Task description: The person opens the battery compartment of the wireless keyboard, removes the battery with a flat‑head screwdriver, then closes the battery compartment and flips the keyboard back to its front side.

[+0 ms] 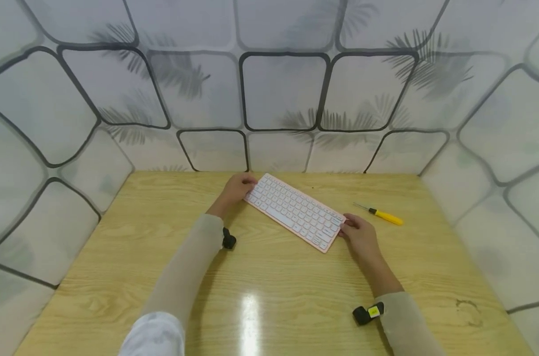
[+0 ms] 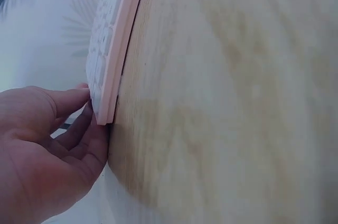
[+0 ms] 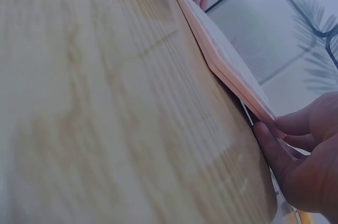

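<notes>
A pink keyboard [image 1: 296,212] with white keys lies at a slant across the wooden table, its right end nearer to me. At its left end my left hand [image 1: 239,190] pinches the short side, thumb on the key side and fingers curled at the edge in the left wrist view. My right hand [image 1: 360,236] holds the opposite end between thumb and fingers. In the right wrist view, a dark gap shows beneath the keyboard's pink edge [image 3: 232,80] close to the right hand's fingers.
Right of the keyboard lies a screwdriver [image 1: 387,216] with a yellow handle, its shaft pointing left. Patterned wall covering [image 1: 283,89] rises behind the wooden table [image 1: 287,291] and along both sides. Both wrists wear black camera straps.
</notes>
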Motion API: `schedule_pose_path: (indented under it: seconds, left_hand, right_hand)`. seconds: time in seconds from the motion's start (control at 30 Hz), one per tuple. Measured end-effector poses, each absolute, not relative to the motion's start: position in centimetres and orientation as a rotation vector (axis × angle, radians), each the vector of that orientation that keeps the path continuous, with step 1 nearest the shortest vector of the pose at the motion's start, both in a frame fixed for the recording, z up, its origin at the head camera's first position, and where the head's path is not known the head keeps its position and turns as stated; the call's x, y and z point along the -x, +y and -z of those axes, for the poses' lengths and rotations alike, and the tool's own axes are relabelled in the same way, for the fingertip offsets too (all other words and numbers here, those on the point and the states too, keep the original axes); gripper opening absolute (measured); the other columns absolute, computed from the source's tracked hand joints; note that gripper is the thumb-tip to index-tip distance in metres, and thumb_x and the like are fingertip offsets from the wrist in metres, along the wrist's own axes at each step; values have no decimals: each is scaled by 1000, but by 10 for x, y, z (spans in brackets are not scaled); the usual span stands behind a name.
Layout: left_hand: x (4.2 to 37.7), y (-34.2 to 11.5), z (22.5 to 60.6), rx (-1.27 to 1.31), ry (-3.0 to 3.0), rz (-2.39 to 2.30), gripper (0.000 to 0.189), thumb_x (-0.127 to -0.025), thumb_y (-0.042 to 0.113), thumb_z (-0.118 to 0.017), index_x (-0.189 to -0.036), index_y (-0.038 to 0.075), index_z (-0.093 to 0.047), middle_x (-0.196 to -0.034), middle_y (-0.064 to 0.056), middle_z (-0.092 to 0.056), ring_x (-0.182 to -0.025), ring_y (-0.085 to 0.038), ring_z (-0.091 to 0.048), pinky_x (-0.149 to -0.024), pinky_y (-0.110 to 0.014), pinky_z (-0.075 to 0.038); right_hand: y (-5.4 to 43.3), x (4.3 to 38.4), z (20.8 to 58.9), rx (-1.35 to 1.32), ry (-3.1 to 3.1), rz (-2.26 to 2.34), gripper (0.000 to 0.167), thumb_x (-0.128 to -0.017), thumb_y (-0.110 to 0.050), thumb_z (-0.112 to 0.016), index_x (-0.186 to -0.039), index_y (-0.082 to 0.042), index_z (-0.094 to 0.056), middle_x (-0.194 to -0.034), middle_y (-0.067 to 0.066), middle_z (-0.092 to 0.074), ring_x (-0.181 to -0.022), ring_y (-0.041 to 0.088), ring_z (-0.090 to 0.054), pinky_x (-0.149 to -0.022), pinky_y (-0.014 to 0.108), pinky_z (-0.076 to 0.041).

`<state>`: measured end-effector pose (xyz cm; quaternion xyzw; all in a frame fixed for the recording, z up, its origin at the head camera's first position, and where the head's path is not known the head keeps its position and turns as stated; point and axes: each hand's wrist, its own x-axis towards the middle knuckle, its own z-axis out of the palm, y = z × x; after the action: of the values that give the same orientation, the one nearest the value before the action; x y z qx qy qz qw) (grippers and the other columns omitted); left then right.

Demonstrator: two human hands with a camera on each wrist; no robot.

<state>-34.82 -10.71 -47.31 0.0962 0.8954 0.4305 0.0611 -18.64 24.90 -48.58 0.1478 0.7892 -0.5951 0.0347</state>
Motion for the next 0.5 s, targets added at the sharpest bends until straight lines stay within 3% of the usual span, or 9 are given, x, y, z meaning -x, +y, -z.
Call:
schedule_pose_path:
  seconds: [0.27, 0.5]
  left_hand:
    - [329, -115, 476, -281, 2673, -1306, 31, -103, 13, -55, -132, 8, -66, -132, -14, -65, -113, -29, -62, -93, -41, -51]
    - [311, -128, 472, -318, 2575, -1302, 36, -103, 12, -55, -138, 4, -60, -128, -19, -66, -101, -24, -66, -77, -29, -54]
  right_hand:
    - [253, 186, 484, -470, 2471, 1772, 46, -105, -9, -52, -150, -3, -46, -138, 21, -52, -116, 25, -56, -83, 17, -55]
    - [253, 188, 487, -435, 2513, 1739, 44, -105, -9, -51, -149, -2, -47, -138, 22, -53, -118, 27, -57, -82, 17, -55]
